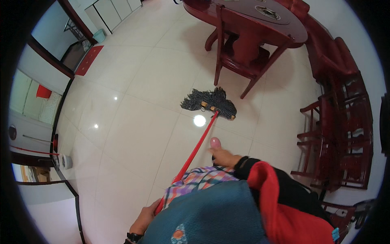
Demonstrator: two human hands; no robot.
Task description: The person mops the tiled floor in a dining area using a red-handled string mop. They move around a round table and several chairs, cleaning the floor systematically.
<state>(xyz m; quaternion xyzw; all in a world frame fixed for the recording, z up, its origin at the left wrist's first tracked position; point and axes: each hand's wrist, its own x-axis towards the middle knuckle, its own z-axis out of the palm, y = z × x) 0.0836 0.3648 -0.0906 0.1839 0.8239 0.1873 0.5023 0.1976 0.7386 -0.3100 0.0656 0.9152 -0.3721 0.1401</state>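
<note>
A string mop with a dark grey head (210, 102) lies spread on the glossy tiled floor, just in front of a wooden chair. Its red handle (196, 149) slants down to the lower left, towards my body. Low in the picture, my left hand (145, 216), with a black watch at the wrist, is closed around the handle by my hip. My right hand (224, 157) is off the handle, in front of my checked clothing; its fingers are partly hidden and blurred, so whether it holds anything is unclear. The tip of a pink shoe (215, 143) shows beyond it.
A dark red wooden chair (243, 58) stands at an oval table (280, 23) ahead. More wooden chairs (323, 122) line the right wall. At the left are a red doormat (89, 60), a pale green bin (99, 36), a white bucket (66, 161) and a long-handled tool (35, 150).
</note>
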